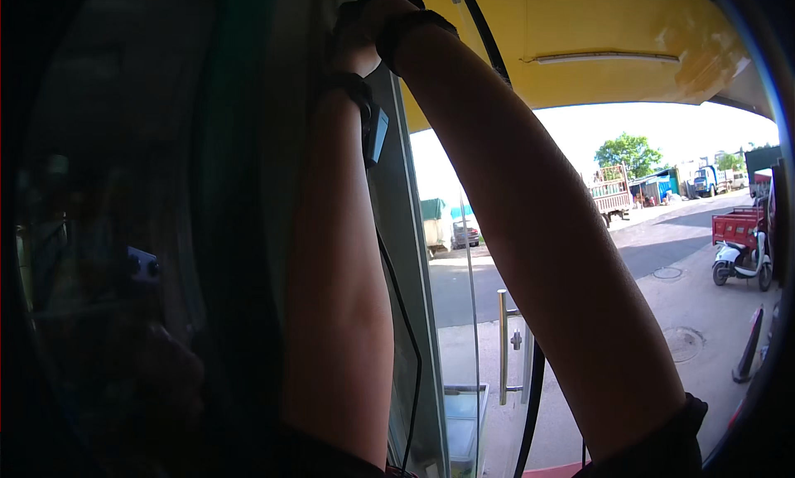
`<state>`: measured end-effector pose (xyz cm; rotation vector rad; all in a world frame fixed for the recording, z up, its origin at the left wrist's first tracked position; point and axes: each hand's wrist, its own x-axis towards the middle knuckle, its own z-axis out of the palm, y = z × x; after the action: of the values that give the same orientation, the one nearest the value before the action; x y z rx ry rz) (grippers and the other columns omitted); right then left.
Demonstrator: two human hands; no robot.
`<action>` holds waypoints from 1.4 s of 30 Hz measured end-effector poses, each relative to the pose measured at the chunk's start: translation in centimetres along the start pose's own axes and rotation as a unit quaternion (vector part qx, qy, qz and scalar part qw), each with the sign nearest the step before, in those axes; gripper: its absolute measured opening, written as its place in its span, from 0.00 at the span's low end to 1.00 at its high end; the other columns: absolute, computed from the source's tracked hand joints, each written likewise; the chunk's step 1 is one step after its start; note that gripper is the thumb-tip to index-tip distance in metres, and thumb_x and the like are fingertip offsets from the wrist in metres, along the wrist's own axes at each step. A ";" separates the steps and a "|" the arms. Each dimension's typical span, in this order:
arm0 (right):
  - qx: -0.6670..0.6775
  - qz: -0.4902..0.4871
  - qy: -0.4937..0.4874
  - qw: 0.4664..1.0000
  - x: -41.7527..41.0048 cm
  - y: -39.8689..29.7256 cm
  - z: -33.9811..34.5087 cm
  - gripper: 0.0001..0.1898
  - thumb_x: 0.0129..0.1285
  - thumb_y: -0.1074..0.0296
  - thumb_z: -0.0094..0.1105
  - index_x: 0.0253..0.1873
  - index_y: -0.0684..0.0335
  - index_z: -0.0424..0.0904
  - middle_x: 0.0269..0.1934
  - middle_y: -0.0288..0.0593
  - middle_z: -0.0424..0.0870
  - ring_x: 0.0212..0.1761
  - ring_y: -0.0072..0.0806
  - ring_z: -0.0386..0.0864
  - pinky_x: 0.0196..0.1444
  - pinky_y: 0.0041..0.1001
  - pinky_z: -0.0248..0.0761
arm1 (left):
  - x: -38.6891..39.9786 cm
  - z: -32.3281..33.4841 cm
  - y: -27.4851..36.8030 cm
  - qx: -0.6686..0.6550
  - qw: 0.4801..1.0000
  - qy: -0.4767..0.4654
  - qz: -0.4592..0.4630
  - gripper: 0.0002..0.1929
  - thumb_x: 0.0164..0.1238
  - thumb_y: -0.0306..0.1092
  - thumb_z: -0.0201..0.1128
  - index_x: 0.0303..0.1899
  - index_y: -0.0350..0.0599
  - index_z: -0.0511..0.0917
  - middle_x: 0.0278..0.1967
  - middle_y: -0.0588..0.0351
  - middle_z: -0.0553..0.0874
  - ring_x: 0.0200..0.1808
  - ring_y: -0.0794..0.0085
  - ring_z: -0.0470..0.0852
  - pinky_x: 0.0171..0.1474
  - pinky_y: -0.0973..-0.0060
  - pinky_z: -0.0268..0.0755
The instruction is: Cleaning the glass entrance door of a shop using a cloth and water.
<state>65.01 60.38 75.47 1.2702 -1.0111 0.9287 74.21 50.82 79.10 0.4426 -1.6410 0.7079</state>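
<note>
Both my forearms reach up to the top of the frame, beside a grey door frame [413, 291]. My left hand [355, 40] is close against the upper part of that frame, with a black band and a small device [376, 136] strapped at the wrist. My right hand [390, 11] lies beside and partly over it, with a black band [413, 34] at its wrist. The fingers are dark and partly cut off, so what they touch or hold cannot be told. A black cable [417, 347] runs down along the door frame.
A glass door with a metal pull handle [502, 347] stands at the centre right. Dark reflective glass [124, 198] fills the left. A tube lamp [608, 58] is on the yellow ceiling [577, 18]. Outside are a white scooter [742, 263], a red cargo tricycle [736, 226] and a road.
</note>
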 end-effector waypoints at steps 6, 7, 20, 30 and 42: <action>-0.049 -0.049 0.028 0.997 -6.3 -1.7 0.9 0.13 0.57 0.66 0.56 0.48 0.59 0.78 0.45 0.44 0.80 0.44 0.38 0.80 0.37 0.38 0.75 | -7.9 0.3 1.7 -0.013 0.999 0.023 -0.018 0.17 0.65 0.41 0.53 0.50 0.42 0.68 0.46 0.50 0.75 0.48 0.68 0.74 0.52 0.71 0.66; -0.050 -0.058 0.042 0.996 -7.8 -2.5 1.8 0.13 0.57 0.65 0.55 0.47 0.59 0.78 0.43 0.44 0.80 0.43 0.38 0.80 0.36 0.40 0.74 | -10.2 0.8 1.8 -0.008 0.999 0.026 -0.028 0.17 0.65 0.40 0.53 0.50 0.42 0.68 0.46 0.50 0.75 0.48 0.68 0.74 0.52 0.71 0.66; 0.277 0.134 -0.116 0.945 -26.8 -5.5 3.0 0.28 0.61 0.57 0.45 0.66 0.58 0.56 0.68 0.48 0.51 0.71 0.42 0.42 0.69 0.46 0.27 | -33.3 4.5 14.1 -0.018 0.990 0.020 -0.136 0.17 0.65 0.39 0.53 0.51 0.41 0.67 0.47 0.49 0.74 0.50 0.67 0.73 0.53 0.70 0.65; 0.351 0.126 -0.036 0.927 -49.4 -12.4 2.9 0.30 0.58 0.62 0.45 0.67 0.59 0.54 0.66 0.52 0.55 0.67 0.41 0.54 0.70 0.45 0.36 | -53.4 3.3 23.1 0.011 0.966 -0.051 -0.255 0.18 0.65 0.39 0.53 0.52 0.41 0.66 0.48 0.49 0.73 0.50 0.66 0.73 0.54 0.70 0.64; 0.371 0.204 -0.023 0.906 -34.1 -8.2 3.9 0.25 0.59 0.61 0.42 0.63 0.57 0.63 0.66 0.53 0.55 0.70 0.43 0.48 0.70 0.47 0.28 | -40.1 3.7 16.6 -0.001 0.990 -0.026 -0.140 0.18 0.65 0.37 0.53 0.53 0.41 0.64 0.49 0.48 0.73 0.51 0.66 0.72 0.55 0.70 0.63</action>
<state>62.21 55.86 40.58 1.7359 -1.0143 1.7266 68.53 56.65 36.25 0.6791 -1.5877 0.4876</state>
